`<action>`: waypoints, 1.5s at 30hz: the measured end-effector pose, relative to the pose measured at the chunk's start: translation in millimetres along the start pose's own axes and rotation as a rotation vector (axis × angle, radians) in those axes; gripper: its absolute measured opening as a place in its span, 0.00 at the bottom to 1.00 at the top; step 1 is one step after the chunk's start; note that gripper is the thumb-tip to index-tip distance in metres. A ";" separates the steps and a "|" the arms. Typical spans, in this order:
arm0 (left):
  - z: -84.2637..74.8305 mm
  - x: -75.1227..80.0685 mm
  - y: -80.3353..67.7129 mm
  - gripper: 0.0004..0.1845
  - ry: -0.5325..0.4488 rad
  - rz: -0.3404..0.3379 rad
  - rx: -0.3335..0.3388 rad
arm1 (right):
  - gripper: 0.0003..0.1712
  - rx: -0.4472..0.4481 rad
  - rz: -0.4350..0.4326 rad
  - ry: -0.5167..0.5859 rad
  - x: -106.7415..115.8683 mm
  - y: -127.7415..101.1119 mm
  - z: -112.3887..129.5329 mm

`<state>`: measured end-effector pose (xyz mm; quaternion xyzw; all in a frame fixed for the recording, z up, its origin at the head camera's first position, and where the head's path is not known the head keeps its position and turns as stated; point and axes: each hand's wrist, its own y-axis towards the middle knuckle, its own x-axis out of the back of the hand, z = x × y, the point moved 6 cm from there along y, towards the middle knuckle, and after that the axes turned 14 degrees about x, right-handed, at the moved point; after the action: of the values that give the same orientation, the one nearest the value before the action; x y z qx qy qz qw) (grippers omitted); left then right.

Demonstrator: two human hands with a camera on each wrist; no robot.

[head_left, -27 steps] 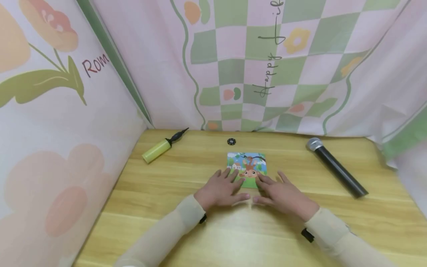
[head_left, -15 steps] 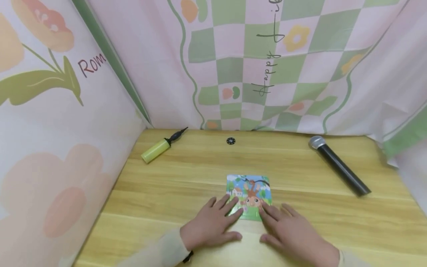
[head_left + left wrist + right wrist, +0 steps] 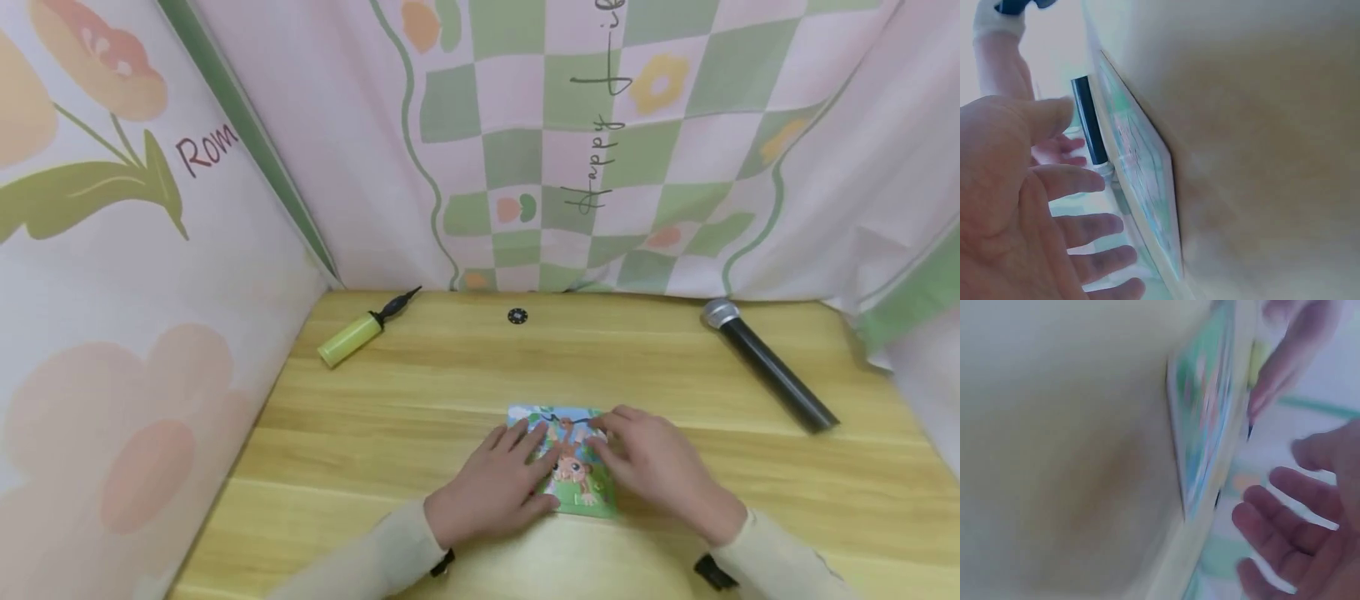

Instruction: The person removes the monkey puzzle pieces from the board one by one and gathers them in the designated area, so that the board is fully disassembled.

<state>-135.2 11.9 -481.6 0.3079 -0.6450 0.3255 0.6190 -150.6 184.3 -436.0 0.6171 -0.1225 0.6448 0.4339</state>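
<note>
One cartoon monkey puzzle board (image 3: 568, 467) lies flat near the front edge of the wooden table (image 3: 420, 392). The left hand (image 3: 495, 487) and the right hand (image 3: 651, 462) rest on it with fingers spread and relaxed, apparently gripping nothing. Behind stand one yellow balloon pump (image 3: 358, 330), one small black disc (image 3: 517, 316) and one black microphone (image 3: 768, 364). The curtains read "Rom" and "Happy".

Both arms wear long, close-fitting sleeves of pale cream fabric — left sleeve (image 3: 375, 554), right sleeve (image 3: 772, 558). A dark band — black, narrow — sits at each wrist, under the cuff.
</note>
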 end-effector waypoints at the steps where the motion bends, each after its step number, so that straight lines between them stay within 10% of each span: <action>1: -0.9 -2.3 4.4 0.39 0.004 0.027 0.005 | 0.15 -0.025 0.023 -0.005 -2.9 3.7 -8.2; 8: -6.9 -11.7 13.6 0.37 0.103 0.178 0.026 | 0.16 -0.068 0.157 0.039 -24.2 12.7 -27.9; 23: -12.0 -4.8 15.0 0.43 0.133 0.142 0.027 | 0.10 -0.076 0.109 -0.011 -24.4 20.0 -27.6; 45: -10.4 -16.6 20.3 0.48 0.141 0.228 0.025 | 0.08 -0.145 0.058 0.208 -31.7 23.4 -42.2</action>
<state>-144.5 32.3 -498.8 0.2166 -0.6265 0.4227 0.6180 -200.7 186.7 -464.6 0.5102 -0.1412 0.7070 0.4690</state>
